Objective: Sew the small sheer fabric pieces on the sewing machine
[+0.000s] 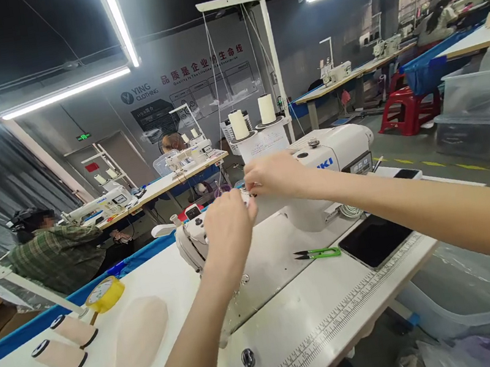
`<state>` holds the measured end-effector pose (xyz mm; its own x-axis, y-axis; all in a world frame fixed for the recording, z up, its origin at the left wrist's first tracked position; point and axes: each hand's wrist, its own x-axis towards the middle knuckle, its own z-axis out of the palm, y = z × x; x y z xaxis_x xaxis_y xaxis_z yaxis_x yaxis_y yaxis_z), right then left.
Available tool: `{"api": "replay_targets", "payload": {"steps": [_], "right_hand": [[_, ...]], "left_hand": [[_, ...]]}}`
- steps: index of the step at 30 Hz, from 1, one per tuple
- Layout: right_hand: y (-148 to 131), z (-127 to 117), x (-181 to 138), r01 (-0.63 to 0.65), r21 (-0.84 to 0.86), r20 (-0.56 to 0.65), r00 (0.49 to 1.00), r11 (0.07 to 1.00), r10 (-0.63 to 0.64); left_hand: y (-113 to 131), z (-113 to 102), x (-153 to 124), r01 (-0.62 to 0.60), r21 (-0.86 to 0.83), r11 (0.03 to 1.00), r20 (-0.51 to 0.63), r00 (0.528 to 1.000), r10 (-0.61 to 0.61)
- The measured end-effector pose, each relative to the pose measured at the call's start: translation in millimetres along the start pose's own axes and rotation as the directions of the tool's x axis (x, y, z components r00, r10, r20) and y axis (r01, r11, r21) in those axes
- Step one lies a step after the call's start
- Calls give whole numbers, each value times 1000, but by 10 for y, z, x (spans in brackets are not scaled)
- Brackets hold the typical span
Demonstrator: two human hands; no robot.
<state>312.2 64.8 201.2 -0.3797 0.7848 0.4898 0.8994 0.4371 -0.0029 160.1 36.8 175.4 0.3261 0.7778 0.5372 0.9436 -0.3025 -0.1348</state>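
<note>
A white sewing machine (337, 153) stands on the white work table (321, 314). Both my hands are up at the top of the machine's arm. My left hand (228, 226) is curled closed near the machine's head, its fingers pinched together. My right hand (274, 176) pinches at the same spot from the right, over a small metal part on top of the machine. A thin thread seems to run between the fingers, but it is too fine to see for sure. Two cream thread cones (238, 124) sit on the stand behind the machine.
Green thread snips (319, 253) and a black tablet (375, 240) lie right of the needle plate. A roll of yellow tape (105, 293), beige fabric (135, 343) and thread cones (58, 356) lie at the left. A person in a plaid shirt (56, 254) sits at the far left.
</note>
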Motion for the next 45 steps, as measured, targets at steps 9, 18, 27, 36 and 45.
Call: {"api": "replay_targets", "payload": {"steps": [9,18,27,36,45], "right_hand": [[256,-9,522,-174,129,107,981,976,161],[376,136,-38,-97,176,-77,991,980,112],[497,151,208,-23,11,-60,998,1000,23],[572,103,202,102,-25,-41,994,995,-103],[139,205,-798,-7,-135,-136,991,991,-12]], "left_hand": [[-151,4,558,-39,92,995,-15,999,41],[136,5,343,-184,82,979,18,983,183],[4,75,211,-99,93,991,29,995,96],[25,42,219,-46,72,996,55,998,42],[11,39,214,-41,73,996,50,998,37]]}}
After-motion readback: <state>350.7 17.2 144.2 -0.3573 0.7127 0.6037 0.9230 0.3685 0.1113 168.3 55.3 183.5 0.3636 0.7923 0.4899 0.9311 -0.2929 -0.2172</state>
